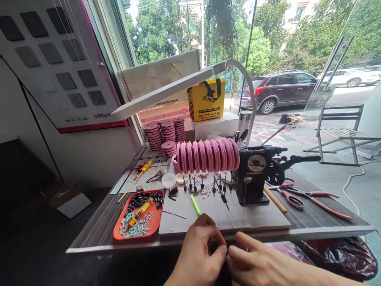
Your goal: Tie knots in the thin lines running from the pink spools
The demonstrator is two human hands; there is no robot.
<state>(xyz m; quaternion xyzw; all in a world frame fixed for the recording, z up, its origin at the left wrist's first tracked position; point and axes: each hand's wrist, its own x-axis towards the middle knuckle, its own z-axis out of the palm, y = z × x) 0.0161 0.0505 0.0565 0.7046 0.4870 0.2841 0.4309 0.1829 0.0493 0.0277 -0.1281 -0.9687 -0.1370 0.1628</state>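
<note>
My left hand (200, 248) is in front of the table's near edge, thumb and index finger pinched together. Close beside it, my right hand (253, 256) is closed too, its fingertips nearly touching the left ones. Whatever they pinch is too small to make out against the dark background. A thin line runs down from the winder toward my right hand. Beyond my hands, pink spools (208, 155) sit in a row on the black hand-cranked winder (253, 172) with a dial. Fine lines hang from the spools with small black pieces (223, 198) on them.
An orange tray (116, 228) of small parts stands left. White beads (206, 190) and a green-handled tool (195, 204) lie on the board (178, 226). Scissors (293, 198) and pliers (330, 206) lie right. A lamp (172, 91) arches above stacked spools (153, 137).
</note>
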